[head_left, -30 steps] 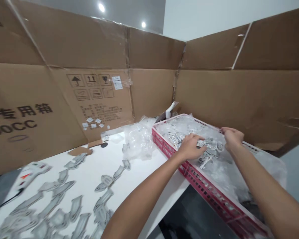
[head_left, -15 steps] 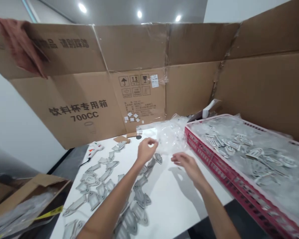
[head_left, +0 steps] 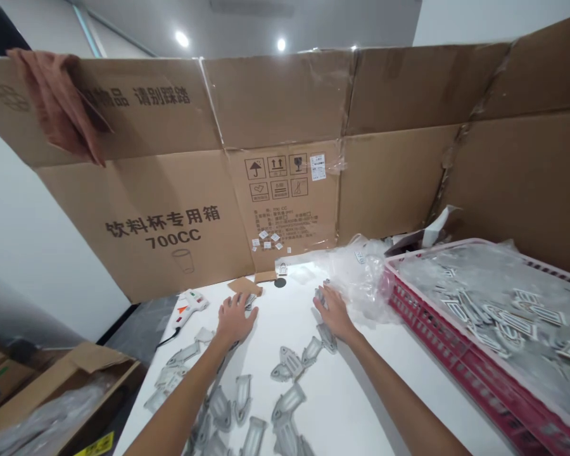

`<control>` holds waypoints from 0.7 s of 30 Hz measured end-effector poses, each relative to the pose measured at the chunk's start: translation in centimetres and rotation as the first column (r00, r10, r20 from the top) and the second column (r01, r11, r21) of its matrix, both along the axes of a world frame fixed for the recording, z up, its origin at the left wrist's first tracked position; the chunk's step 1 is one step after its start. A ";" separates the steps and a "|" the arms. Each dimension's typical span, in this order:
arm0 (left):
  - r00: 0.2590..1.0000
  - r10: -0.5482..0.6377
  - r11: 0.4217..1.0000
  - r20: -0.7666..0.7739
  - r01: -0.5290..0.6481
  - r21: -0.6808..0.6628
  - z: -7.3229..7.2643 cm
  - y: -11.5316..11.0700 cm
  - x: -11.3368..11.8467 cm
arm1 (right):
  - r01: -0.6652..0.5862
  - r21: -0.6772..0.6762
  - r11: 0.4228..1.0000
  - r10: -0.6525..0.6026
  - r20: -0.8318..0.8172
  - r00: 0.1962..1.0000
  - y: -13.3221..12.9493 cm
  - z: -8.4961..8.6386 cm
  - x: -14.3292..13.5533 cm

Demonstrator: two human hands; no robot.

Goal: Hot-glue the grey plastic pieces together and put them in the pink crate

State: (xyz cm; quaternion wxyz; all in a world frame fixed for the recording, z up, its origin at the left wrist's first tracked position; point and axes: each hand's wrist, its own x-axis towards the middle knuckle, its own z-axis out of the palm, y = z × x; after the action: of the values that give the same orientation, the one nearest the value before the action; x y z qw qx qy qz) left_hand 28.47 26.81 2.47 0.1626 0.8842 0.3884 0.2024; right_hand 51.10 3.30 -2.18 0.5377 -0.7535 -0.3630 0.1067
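Observation:
My left hand lies palm down at the far left of the white table, fingers spread over flat grey pieces that it partly hides. A small brown cardboard scrap is just beyond its fingertips. My right hand is also palm down, fingers stretched forward and touching a grey piece at their left side. Another flat piece lies beside that wrist. Between my forearms several arch-shaped grey pieces are scattered, some overlapping, such as this one.
A pink plastic basket on the right holds plastic film and many striped arch-shaped pieces. Clear plastic bags sit beside it. A white glue gun lies at the left edge. Cardboard walls stand behind; an open carton is lower left.
My hands have moved apart and down onto the table, the left one leftward. Pieces between my arms now lie more spread out. The view has shifted left.

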 end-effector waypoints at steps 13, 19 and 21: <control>0.925 -0.367 0.919 0.095 0.377 -0.118 -0.2 -7.6 1.0 | 0.052 -0.081 0.995 -0.036 0.196 0.980 -5.4 -2.4 -2.5; 0.963 -0.253 0.936 0.095 0.269 -0.227 -1.7 -13.4 1.8 | 0.262 0.031 0.965 -0.262 -0.006 0.965 -5.8 -3.6 -8.7; 0.961 -0.238 0.935 0.143 0.266 -0.233 -2.0 -15.0 2.1 | 0.313 0.101 0.944 -0.300 -0.127 0.946 -4.4 -3.1 -10.7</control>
State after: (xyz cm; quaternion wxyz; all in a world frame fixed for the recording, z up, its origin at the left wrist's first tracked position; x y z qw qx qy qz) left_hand 30.60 11.76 0.46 0.3186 0.8864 0.2843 0.1788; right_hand 40.44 -1.05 -5.30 0.6113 -0.7600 -0.2170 0.0411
